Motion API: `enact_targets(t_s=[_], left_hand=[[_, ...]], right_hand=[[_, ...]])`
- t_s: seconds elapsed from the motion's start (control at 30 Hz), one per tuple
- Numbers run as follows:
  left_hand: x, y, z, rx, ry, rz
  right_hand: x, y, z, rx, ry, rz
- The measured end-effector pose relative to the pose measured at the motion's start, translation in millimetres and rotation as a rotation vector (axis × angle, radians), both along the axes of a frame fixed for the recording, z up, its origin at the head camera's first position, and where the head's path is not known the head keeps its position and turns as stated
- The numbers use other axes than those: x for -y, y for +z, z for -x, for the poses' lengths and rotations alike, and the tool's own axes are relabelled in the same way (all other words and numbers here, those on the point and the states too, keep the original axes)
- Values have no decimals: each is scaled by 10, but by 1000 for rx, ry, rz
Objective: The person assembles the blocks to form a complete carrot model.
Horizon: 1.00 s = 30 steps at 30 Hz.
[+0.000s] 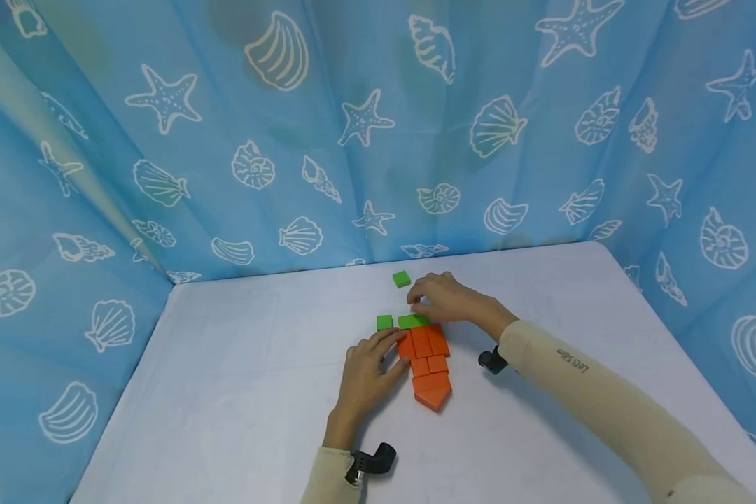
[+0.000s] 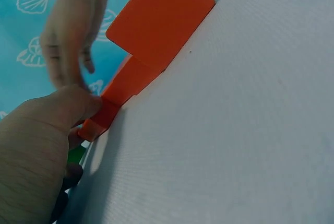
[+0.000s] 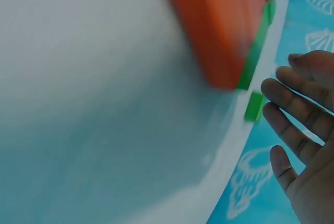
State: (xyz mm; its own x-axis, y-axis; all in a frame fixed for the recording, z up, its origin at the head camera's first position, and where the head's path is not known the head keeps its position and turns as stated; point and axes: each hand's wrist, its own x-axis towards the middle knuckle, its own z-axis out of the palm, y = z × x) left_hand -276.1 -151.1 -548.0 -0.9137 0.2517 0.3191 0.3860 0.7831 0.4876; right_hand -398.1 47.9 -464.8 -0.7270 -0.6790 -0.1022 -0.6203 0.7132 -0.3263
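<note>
On the white table, several orange blocks [image 1: 421,342] lie close together in a carrot-like shape with a pointed lower end. A green block [image 1: 414,321] lies along their top edge. My left hand [image 1: 367,369] is at the left side, thumb and index finger at opposite ends of the upper-left orange block [image 1: 405,346]; its thumb presses there in the left wrist view. My right hand [image 1: 444,297] hovers just above the green block, fingers loosely bent with nothing between them in the right wrist view. A small green block [image 1: 384,322] lies left of the longer green one.
Another small green block [image 1: 402,279] lies near the table's back edge, just left of the right hand. A blue curtain [image 1: 365,175] with white shells and starfish hangs behind and beside the white table [image 1: 239,378].
</note>
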Motion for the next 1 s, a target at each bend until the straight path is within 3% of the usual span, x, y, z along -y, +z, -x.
enact_targets(t_s=[0.17, 0.37, 0.47, 0.7, 0.87, 1.0], left_hand=[[12, 6, 1, -16, 2, 11], [13, -10, -14, -26, 8, 21], [10, -9, -10, -32, 3, 31], [-87, 8, 44, -28, -27, 12], [-75, -15, 38, -28, -9, 28], [-35, -42, 12, -26, 12, 21]], right_hand=[[302, 24, -73, 25, 41, 27], [569, -138, -78, -109, 109, -39], [614, -196, -30, -147, 68, -47], [467, -184, 98, -69, -111, -16], [411, -144, 150, -70, -116, -28], [399, -100, 223, -180, -119, -28]])
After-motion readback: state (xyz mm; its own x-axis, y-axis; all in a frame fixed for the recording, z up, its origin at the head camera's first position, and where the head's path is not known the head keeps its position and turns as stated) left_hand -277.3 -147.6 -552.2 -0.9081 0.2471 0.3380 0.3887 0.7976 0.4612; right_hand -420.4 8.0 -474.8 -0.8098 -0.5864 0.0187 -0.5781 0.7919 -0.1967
